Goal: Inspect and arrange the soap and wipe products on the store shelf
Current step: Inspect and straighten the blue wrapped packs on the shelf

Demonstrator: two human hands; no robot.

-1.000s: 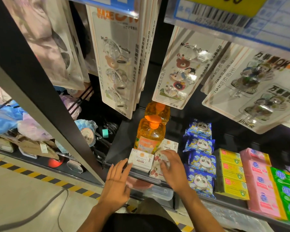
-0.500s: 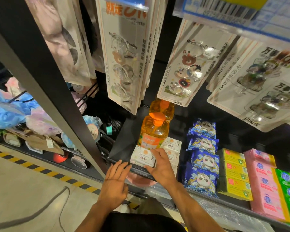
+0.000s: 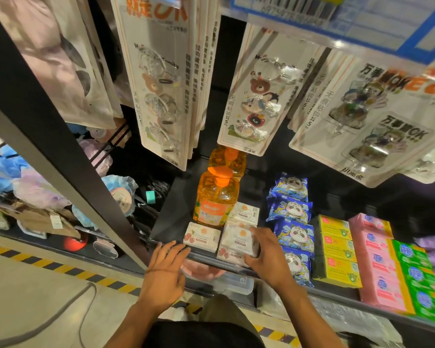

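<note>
While the right hand (image 3: 266, 254) grips the white soap pack (image 3: 236, 243) at the front edge of the shelf (image 3: 176, 197), thumb and fingers curled round its right end, the left hand (image 3: 165, 267) rests straight-fingered on the front lip, holding nothing. I judge the arranging partway through — a second soap box (image 3: 202, 236) sits just beside the pack, in front of the orange bottle (image 3: 215, 199), but the held pack seems not yet squared up. Rightward the shelf carries neat rows: panda wipes (image 3: 290, 214), yellow boxes (image 3: 337, 249), pink bars (image 3: 377, 259).
</note>
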